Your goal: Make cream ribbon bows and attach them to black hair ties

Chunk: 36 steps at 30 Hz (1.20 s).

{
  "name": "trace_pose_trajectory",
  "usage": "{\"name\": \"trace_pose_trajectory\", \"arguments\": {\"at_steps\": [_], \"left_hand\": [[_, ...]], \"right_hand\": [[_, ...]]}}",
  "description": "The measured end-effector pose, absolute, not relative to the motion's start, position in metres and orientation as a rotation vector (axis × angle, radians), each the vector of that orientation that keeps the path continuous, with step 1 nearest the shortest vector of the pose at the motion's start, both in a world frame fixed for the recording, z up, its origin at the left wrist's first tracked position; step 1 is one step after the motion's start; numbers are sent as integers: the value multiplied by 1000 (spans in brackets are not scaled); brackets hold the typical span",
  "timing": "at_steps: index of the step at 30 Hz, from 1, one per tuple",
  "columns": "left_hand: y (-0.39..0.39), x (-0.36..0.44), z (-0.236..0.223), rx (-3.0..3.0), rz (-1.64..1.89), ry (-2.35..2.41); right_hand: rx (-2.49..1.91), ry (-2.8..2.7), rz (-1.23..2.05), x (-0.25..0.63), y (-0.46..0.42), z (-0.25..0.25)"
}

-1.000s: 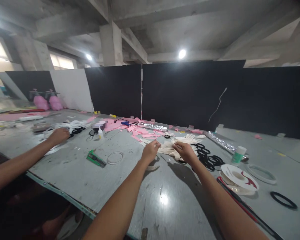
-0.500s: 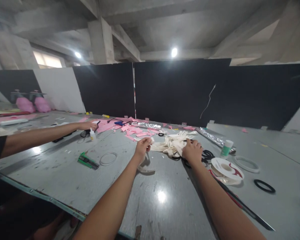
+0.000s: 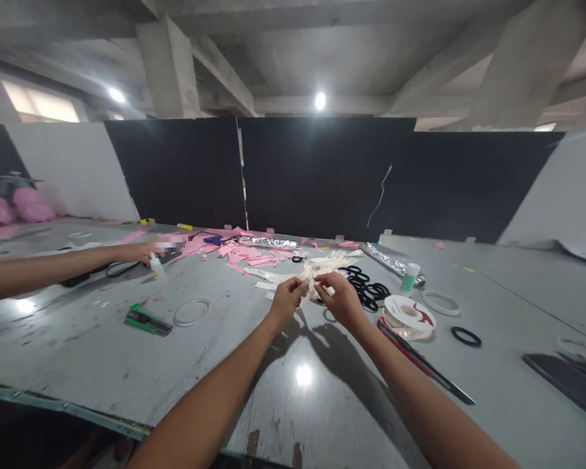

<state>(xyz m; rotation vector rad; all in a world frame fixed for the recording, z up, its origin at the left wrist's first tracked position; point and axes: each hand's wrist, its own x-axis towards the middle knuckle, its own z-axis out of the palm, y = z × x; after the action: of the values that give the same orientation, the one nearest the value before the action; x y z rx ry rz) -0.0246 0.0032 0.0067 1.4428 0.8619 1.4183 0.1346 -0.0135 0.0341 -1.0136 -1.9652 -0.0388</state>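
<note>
My left hand and my right hand are close together at the near edge of a tangled heap of cream fabric strips. Both are closed in a pinch, with cream strip material showing between the fingertips. The exact piece in each is partly hidden by the fingers. Just right of my right hand lies a pile of black rings. A white spool of clear tape lies past it, beside a long red and black utility knife.
At the left, a co-worker's hand touches a small white bottle. A green cutter lies near a pale ring. Pink scraps, foil rolls and a green-labelled bottle are farther back. A black panel stands behind.
My right hand has come off the heap toward my left hand, uncovering the black rings. My left hand has moved slightly toward the heap. The view has turned to the right.
</note>
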Motion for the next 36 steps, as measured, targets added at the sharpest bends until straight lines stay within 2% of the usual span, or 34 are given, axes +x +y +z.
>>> {"name": "trace_pose_trajectory", "arguments": {"at_steps": [3, 7, 11, 16, 27, 36], "left_hand": [[3, -36, 17, 1364, 1561, 908], [10, -55, 26, 1178, 1723, 899], [17, -60, 21, 1141, 1730, 910], [16, -54, 16, 1192, 1676, 931], [18, -49, 7, 1332, 1567, 1002], [18, -43, -2, 1538, 1418, 1032]], "right_hand": [[-1059, -1904, 26, 150, 12, 36], [-1279, -1648, 296, 165, 64, 46], [-1862, -1886, 271, 182, 98, 38], [-2124, -1909, 187, 197, 103, 22], [-2134, -1931, -290, 223, 79, 34], [-1825, -1656, -266, 243, 71, 44]]}}
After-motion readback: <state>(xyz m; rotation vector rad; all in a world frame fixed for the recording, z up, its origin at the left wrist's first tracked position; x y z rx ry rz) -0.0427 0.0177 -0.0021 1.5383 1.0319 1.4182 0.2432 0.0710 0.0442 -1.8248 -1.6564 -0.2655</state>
